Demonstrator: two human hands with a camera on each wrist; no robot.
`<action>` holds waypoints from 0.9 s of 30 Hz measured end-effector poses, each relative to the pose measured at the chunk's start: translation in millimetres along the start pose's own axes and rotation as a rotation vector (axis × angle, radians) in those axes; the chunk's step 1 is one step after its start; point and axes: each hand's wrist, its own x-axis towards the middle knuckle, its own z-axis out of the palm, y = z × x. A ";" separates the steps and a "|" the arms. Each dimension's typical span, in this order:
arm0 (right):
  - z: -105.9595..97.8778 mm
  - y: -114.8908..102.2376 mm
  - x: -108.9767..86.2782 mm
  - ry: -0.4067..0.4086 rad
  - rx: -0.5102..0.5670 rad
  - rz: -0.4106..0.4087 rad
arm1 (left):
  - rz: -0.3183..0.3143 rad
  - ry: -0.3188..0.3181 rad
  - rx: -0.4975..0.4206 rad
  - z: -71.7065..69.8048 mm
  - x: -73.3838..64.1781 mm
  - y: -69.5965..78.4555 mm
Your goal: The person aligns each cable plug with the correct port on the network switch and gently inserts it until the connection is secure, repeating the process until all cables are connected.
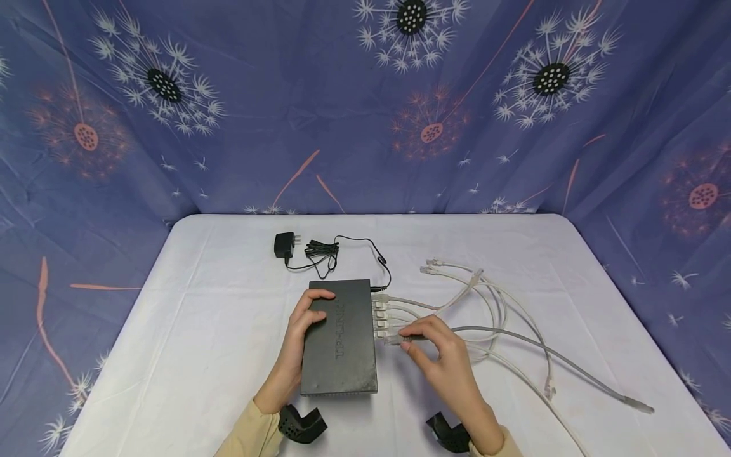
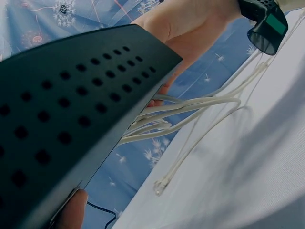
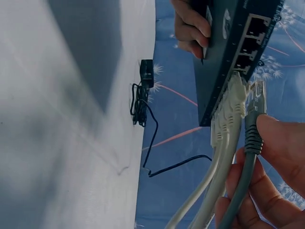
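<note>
My left hand [image 1: 297, 339] grips the left side of a black TP-Link network switch [image 1: 342, 365], its fingers on the top. In the left wrist view the thumb [image 2: 74, 210] presses the casing near a side with rows of holes. My right hand [image 1: 448, 365] pinches the plug end of a grey network cable [image 1: 542, 346] at the switch's right side. In the right wrist view its clear plug [image 3: 259, 98] is outside the ports, close beside several plugged-in white network cables [image 3: 233, 107]. Uncovered ports [image 3: 250, 45] show next to those white plugs.
A black power adapter [image 1: 284, 245] lies behind the switch, its bundled cord [image 1: 322, 249] running to the switch's back right corner. Loose white cable ends [image 1: 431, 270] loop over the white-covered table [image 1: 200, 355] to the right. Patterned blue cloth [image 1: 320, 114] hangs behind the table.
</note>
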 end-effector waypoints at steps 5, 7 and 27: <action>3.5 -0.5 -2.1 0.053 -0.013 -0.061 | 0.004 0.006 -0.010 0.4 0.9 -0.6; 4.9 -0.9 -2.8 0.069 -0.015 -0.082 | 0.004 0.007 -0.016 0.5 1.2 -0.6; 14.6 -2.5 -6.0 0.086 -0.025 -0.165 | -0.008 0.001 -0.039 2.3 1.3 -0.3</action>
